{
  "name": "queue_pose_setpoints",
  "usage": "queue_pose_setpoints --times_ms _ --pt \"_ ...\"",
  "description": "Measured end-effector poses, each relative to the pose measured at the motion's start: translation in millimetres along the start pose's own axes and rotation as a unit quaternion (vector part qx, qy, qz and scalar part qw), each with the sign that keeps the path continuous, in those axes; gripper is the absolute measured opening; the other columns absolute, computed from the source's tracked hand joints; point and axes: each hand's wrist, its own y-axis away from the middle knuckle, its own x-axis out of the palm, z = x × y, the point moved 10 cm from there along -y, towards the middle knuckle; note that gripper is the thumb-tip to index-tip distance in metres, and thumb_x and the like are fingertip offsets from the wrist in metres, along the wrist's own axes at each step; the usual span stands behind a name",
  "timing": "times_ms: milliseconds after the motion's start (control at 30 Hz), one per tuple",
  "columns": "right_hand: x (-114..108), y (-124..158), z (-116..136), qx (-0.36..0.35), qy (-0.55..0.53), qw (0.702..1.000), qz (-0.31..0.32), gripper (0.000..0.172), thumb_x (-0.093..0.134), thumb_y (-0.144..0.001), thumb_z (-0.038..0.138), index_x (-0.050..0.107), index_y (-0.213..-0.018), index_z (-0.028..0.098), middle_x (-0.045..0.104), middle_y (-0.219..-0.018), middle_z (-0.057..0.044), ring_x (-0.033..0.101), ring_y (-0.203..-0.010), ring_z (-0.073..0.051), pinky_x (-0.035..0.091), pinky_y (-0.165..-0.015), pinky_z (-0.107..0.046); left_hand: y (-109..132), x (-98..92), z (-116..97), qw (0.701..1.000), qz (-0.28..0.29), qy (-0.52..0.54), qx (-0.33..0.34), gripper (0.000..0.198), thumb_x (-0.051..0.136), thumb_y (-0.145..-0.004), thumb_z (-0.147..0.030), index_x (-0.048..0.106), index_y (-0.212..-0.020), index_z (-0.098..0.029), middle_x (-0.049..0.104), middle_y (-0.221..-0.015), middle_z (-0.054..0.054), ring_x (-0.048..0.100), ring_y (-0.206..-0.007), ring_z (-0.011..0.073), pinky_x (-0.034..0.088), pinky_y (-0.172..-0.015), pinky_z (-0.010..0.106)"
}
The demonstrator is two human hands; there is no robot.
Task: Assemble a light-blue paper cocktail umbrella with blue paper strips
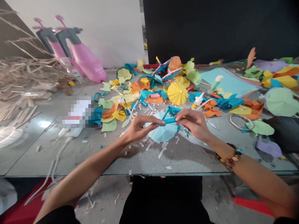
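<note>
A narrow blue paper strip [169, 120] is stretched between my two hands above the table. My left hand [145, 124] pinches its left end, and my right hand [192, 123] pinches the right end between thumb and fingers. Behind and partly over it stands a folded blue paper piece [174, 111]; whether it joins the strip is not clear. Below my hands lies a light blue pleated paper disc [163, 132], with small white paper scraps around it. A yellow pleated paper disc [177, 92] and a small white glue bottle [198, 100] are just beyond.
Coloured paper cuttings [137, 87] spread across the table [187, 158]. Pink spray bottles [87, 62] and thin wooden sticks [28, 74] stand at the back left. A phone [74, 132] with a white cable lies left. On the right are a tape ring [233, 125] and a black object [283, 133].
</note>
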Motion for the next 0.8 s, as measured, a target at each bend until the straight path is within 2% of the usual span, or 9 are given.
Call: queue_pose_setpoints --times_ms 100,300,500,567,700,800 --pt "0 1 0 -0.011 0.014 1.0 0.009 0.011 0.07 -0.085 0.017 0.076 -0.081 0.025 0.071 -0.081 0.0 0.065 -0.07 -0.012 0.052 -0.061 -0.025 0 2.1 -2 1.0 0.007 0.005 -0.008 0.018 0.065 -0.094 -0.029 0.08 -0.103 -0.026 0.08 -0.097 0.006 0.074 -0.089 0.0178 0.058 -0.084 0.032" --pt "-1 3 2 -0.044 0.075 0.996 0.023 0.02 0.065 -0.084 0.01 0.077 -0.084 0.026 0.076 -0.087 -0.001 0.071 -0.082 -0.015 0.055 -0.067 -0.026 1 1.6 1 1.0 0.001 0.005 -0.023 0.015 0.07 -0.09 -0.029 0.08 -0.101 -0.026 0.08 -0.098 0.004 0.074 -0.091 0.0182 0.057 -0.087 0.032" --pt "1 4 19 -0.118 0.158 0.98 0.011 0.018 0.066 -0.08 0.008 0.075 -0.08 0.024 0.078 -0.086 -0.002 0.074 -0.084 -0.018 0.058 -0.076 -0.031 1 0.4 3 0.999 -0.021 -0.042 -0.026 0.015 0.07 -0.091 -0.03 0.08 -0.099 -0.023 0.08 -0.096 0.006 0.075 -0.088 0.0179 0.06 -0.083 0.03" --pt "1 4 24 -0.14 0.19 0.972 0.001 0.017 0.066 -0.08 0.009 0.075 -0.078 0.023 0.078 -0.085 -0.002 0.075 -0.081 -0.018 0.058 -0.075 -0.031 1 -0.6 2 0.997 -0.032 -0.068 -0.015 0.018 0.07 -0.091 -0.029 0.079 -0.105 -0.023 0.08 -0.099 0.006 0.076 -0.09 0.0181 0.061 -0.083 0.029" --pt "3 7 30 -0.177 0.231 0.957 0.008 0.017 0.063 -0.081 0.01 0.074 -0.081 0.023 0.079 -0.088 -0.004 0.074 -0.081 -0.018 0.059 -0.077 -0.033 2 -5.0 0 0.99 -0.059 -0.132 -0.004 0.036 0.072 -0.09 -0.028 0.069 -0.126 -0.021 0.081 -0.097 0.004 0.077 -0.089 0.0172 0.062 -0.088 0.029" --pt "8 9 35 -0.2 0.237 0.95 0.029 0.013 0.064 -0.084 0.015 0.073 -0.08 0.023 0.078 -0.09 -0.005 0.074 -0.085 -0.02 0.06 -0.079 -0.036 3 -3.9 -9 0.982 -0.063 -0.172 0.048 0.03 0.07 -0.091 -0.024 0.071 -0.12 -0.02 0.08 -0.099 0.005 0.077 -0.088 0.016 0.062 -0.083 0.027"
